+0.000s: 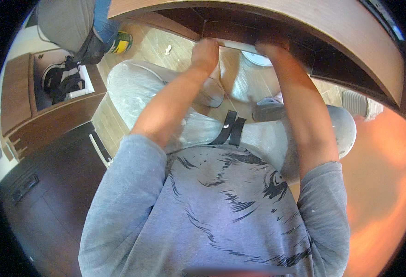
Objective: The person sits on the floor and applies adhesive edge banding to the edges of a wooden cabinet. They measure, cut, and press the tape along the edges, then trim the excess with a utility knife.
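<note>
I sit cross-legged on a wood-look floor, with both arms raised to the underside of a brown wooden cabinet panel [277,18]. My left hand [205,51] is closed in a fist on the left end of a thin pale strip [236,45] that runs along the panel's dark lower edge. My right hand [270,48] grips the strip's right end, its fingertips hidden against the panel. The strip spans the gap between my two hands.
Another person in jeans stands at the upper left, beside a green and yellow can [120,42]. A brown open-topped box [20,92] holds dark shoes at the left. A dark cabinet [50,184] fills the lower left. A white round object [256,59] lies under the panel.
</note>
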Tool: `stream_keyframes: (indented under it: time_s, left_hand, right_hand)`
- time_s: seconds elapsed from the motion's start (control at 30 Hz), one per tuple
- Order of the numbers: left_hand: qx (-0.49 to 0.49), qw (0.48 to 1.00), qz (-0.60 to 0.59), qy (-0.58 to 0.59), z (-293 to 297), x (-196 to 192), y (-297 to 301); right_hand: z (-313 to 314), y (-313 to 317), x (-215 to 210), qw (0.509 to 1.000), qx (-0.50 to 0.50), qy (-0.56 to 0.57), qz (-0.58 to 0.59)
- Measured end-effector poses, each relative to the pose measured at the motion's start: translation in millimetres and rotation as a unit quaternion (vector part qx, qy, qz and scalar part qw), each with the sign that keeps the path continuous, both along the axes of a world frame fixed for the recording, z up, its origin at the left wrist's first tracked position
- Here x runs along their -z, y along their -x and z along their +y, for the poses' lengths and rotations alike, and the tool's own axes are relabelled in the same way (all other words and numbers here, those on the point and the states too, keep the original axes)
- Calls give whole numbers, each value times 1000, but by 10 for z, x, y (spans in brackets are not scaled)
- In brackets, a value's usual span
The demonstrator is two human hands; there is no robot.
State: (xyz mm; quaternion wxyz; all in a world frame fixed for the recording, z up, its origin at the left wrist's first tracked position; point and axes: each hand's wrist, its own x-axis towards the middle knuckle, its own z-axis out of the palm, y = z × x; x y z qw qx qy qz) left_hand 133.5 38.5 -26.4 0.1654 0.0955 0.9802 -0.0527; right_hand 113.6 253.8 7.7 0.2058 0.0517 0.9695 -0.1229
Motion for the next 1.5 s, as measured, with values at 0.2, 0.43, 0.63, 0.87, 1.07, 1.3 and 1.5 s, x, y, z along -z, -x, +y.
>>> stream_keyframes:
  time_s: [0.2,0.43,0.63,0.87,1.07,1.3,1.5]
  left_hand:
    - [-90,986,-140,-10,-60,-119,-534]
    - [-119,983,-116,-80,-164,-67,-338]
    - [-123,985,-58,-104,-290,12,-294]
    - [-157,982,-84,-61,-205,45,-422]
    - [-61,993,-23,-99,-188,69,-504]
    - [30,997,13,-66,69,-18,-596]
    - [-51,997,-16,-55,-49,-27,-455]
  right_hand:
    - [81,18,61,998,-59,-31,15]
    - [94,79,94,998,-37,-40,38]
    - [77,101,60,999,-29,-26,19]
    - [83,82,30,998,-29,-53,35]
    - [51,75,9,999,-20,-41,9]
    - [64,72,29,998,-51,-21,15]
    - [26,65,39,999,-31,-34,20]
